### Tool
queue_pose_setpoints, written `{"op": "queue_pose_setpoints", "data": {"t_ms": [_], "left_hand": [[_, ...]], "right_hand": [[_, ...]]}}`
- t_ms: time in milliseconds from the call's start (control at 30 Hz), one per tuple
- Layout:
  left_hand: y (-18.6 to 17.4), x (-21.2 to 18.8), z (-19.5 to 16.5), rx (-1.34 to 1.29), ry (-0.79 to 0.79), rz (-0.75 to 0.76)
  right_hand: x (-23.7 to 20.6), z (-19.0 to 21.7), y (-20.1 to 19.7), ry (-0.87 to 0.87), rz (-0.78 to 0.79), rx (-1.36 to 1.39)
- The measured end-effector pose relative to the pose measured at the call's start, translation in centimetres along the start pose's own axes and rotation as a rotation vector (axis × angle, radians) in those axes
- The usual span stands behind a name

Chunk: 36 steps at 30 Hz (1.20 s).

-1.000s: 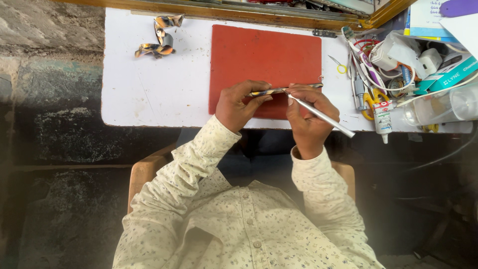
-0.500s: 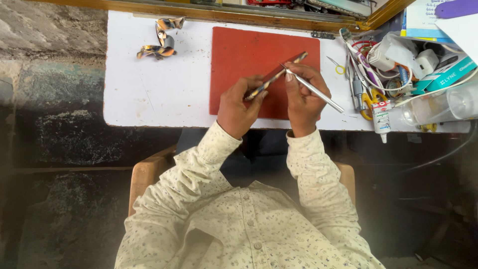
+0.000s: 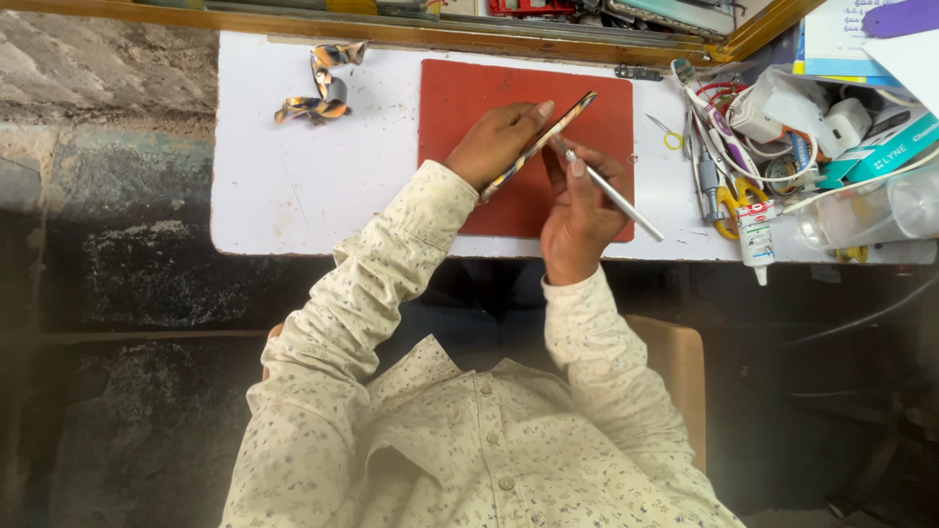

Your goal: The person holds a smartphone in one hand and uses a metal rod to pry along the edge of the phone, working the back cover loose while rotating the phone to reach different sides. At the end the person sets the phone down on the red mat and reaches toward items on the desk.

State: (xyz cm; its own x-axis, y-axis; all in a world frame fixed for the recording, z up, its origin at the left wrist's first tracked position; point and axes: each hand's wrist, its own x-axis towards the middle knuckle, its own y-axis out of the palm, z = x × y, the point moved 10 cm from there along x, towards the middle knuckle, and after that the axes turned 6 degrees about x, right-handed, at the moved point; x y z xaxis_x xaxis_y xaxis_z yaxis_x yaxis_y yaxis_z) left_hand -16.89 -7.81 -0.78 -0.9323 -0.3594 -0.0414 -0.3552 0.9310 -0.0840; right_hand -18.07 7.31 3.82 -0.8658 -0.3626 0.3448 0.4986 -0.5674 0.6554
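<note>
My left hand (image 3: 499, 142) holds a thin, flat patterned strip (image 3: 543, 142) edge-up over the red mat (image 3: 469, 93). My right hand (image 3: 577, 210) grips a slim silver tool (image 3: 611, 191) like a pen, its tip touching the strip near the upper end. Both hands hover above the lower half of the mat, close together. The mat lies on a white table (image 3: 293, 186).
A crumpled patterned scrap (image 3: 318, 88) lies on the table's far left. At the right sits a clutter of cables, yellow-handled scissors (image 3: 729, 200), a glue tube (image 3: 753, 240), boxes and a clear container (image 3: 871, 210). A wooden frame edge (image 3: 391, 29) runs along the back.
The strip has tilted from nearly level to a steep diagonal. Both hands have moved up over the mat, and the silver tool's tip now meets the strip.
</note>
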Motion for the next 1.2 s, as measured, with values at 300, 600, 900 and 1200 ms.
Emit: {"op": "queue_pose_setpoints", "data": {"t_ms": [300,600,900,1200], "left_hand": [[1.2,-2.4,-3.2,-0.035,0.344,-0.1],[1.9,-1.8,0.3,-0.48,-0.05,0.017],[2.5,-1.5,-1.5,-0.534,0.111,0.105],[2.6,-1.7,-1.9,-0.521,0.111,0.115]], "right_hand": [[-1.0,0.1,0.0,0.132,-0.013,0.236],[-0.1,0.2,1.4,0.181,0.089,0.102],[3.2,5.0,6.4,0.018,0.757,-0.558],[3.9,5.4,8.7,0.024,0.919,-0.752]]}}
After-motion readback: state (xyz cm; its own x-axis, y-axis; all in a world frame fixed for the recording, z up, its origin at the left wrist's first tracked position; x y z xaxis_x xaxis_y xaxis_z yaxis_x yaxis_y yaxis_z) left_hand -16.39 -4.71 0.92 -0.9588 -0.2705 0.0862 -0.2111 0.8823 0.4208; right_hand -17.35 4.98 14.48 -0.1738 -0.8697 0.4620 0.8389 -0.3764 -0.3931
